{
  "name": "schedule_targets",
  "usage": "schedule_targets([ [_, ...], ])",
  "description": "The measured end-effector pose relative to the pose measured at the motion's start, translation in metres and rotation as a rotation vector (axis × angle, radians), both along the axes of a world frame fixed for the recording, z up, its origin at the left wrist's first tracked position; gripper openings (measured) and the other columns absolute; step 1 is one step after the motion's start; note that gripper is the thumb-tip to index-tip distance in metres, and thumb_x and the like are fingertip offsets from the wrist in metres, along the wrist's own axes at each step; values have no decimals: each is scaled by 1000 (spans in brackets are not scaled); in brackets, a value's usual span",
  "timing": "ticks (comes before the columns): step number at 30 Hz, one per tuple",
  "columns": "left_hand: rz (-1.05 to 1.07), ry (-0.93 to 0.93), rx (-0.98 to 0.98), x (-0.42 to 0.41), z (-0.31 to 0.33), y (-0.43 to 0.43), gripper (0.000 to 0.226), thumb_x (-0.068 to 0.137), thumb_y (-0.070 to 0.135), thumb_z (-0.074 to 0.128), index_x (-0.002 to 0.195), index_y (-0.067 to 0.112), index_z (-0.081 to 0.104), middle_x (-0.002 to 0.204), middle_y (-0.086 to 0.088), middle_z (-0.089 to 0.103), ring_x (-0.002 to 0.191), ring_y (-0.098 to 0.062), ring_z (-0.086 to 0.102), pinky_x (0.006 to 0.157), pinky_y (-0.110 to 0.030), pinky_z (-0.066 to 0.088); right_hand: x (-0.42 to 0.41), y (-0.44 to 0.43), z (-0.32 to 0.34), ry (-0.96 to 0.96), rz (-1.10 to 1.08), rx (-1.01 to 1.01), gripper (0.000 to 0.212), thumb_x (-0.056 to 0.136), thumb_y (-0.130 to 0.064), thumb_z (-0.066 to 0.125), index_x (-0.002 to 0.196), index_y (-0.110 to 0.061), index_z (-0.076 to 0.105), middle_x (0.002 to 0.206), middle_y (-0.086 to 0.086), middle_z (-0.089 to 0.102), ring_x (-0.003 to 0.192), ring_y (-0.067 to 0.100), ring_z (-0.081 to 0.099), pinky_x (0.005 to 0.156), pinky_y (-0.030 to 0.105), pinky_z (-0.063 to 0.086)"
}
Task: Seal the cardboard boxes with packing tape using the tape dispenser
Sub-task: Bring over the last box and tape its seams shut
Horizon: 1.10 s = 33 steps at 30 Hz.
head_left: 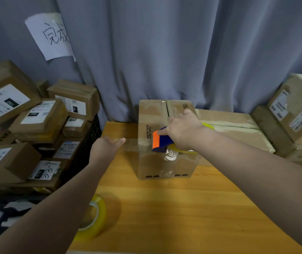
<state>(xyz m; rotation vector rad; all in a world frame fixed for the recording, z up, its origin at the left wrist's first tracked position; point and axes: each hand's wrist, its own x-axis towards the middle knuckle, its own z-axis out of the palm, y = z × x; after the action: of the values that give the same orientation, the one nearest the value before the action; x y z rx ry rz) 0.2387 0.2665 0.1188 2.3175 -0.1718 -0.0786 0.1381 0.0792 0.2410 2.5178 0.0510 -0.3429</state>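
**Entry: cardboard box, sealing under way**

We list first the cardboard box (165, 162), upright near the middle of the wooden table (165, 208), its top flaps down and their centre seam running away from us.

The tape dispenser (162, 141), blue with an orange blade guard, sits at the box's near top edge with the guard end pointing left. The right hand (185, 129) is wrapped round its handle.

The left hand (106, 145) reaches in just beside the box's left side, fingers pointing at it. A faint clear strip seems to run from box to fingertips. We cannot tell whether they pinch it.

We judge the strip's long axis left to right, so the left hand anchors and the right pulls.

Around this:
- a spare tape roll (93, 219)
- labelled parcels (36, 121)
- larger taped cartons (238, 129)
- a grey curtain (165, 52)
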Motion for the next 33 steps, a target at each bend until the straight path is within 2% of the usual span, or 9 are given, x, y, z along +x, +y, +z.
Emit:
schedule_targets([
  [4, 19, 18, 25, 5, -3, -1, 45, 86, 44, 64, 65, 9, 46, 63, -7, 48, 59, -20, 47, 54, -31, 35, 5, 4, 3, 17, -14, 7, 60, 94, -20, 52, 144, -46, 30, 126, 5, 48, 111, 28, 53, 80, 38, 24],
  [9, 4, 87, 35, 8, -12, -6, 46, 85, 42, 66, 62, 13, 39, 59, -3, 40, 54, -18, 42, 48, -27, 29, 8, 5, -1, 37, -23, -10, 60, 94, -22, 53, 145, -44, 30, 127, 6, 47, 113, 29, 51, 90, 39, 31],
  [14, 11, 240, 30, 7, -27, -17, 48, 85, 44, 67, 62, 12, 39, 61, -3, 40, 55, -20, 43, 51, -28, 28, 9, 6, -3, 37, -22, -14, 52, 96, -23, 50, 142, -42, 36, 127, 8, 47, 112, 31, 51, 93, 42, 31],
  [17, 37, 458, -87, 1, -33, -30, 47, 85, 48, 64, 88, 2, 59, 76, -9, 52, 59, -21, 47, 55, -28, 34, 8, 7, -6, 34, -17, -19, 52, 95, -25, 52, 142, -41, 35, 127, 8, 47, 113, 32, 50, 94, 43, 31],
  [20, 60, 648, -149, -3, -39, -37, 59, 86, 52, 61, 117, 1, 57, 88, -8, 63, 50, -11, 31, 39, -23, 28, 8, 6, -4, 28, -28, -1, 54, 95, -26, 53, 143, -41, 35, 128, 8, 47, 114, 31, 49, 94, 42, 31],
  [21, 53, 683, -153, -2, -42, -37, 58, 86, 53, 60, 117, 3, 58, 87, -6, 62, 49, -9, 28, 38, -21, 26, 9, 6, -4, 27, -35, 10, 54, 95, -26, 53, 143, -42, 35, 128, 7, 46, 116, 31, 48, 95, 41, 31],
  [23, 39, 758, -150, 0, -45, -36, 48, 85, 57, 59, 91, 9, 61, 70, 0, 49, 48, -9, 26, 41, -21, 23, 10, 7, -3, 24, -48, 32, 54, 94, -26, 54, 143, -42, 36, 129, 7, 46, 117, 31, 47, 95, 41, 30],
  [25, 42, 830, -147, -1, -45, -36, 49, 84, 61, 56, 76, 12, 55, 67, 2, 43, 47, -9, 25, 42, -20, 23, 10, 7, -4, 22, -52, 46, 55, 93, -26, 55, 142, -42, 37, 128, 7, 46, 118, 30, 47, 95, 41, 30],
  [33, 54, 905, -190, -1, -41, -40, 47, 87, 61, 52, 73, 16, 50, 62, 5, 42, 46, -5, 29, 35, -14, 24, 10, 6, -3, 32, -49, 73, 53, 91, -25, 59, 137, -43, 42, 125, 7, 48, 114, 31, 49, 91, 42, 31],
])
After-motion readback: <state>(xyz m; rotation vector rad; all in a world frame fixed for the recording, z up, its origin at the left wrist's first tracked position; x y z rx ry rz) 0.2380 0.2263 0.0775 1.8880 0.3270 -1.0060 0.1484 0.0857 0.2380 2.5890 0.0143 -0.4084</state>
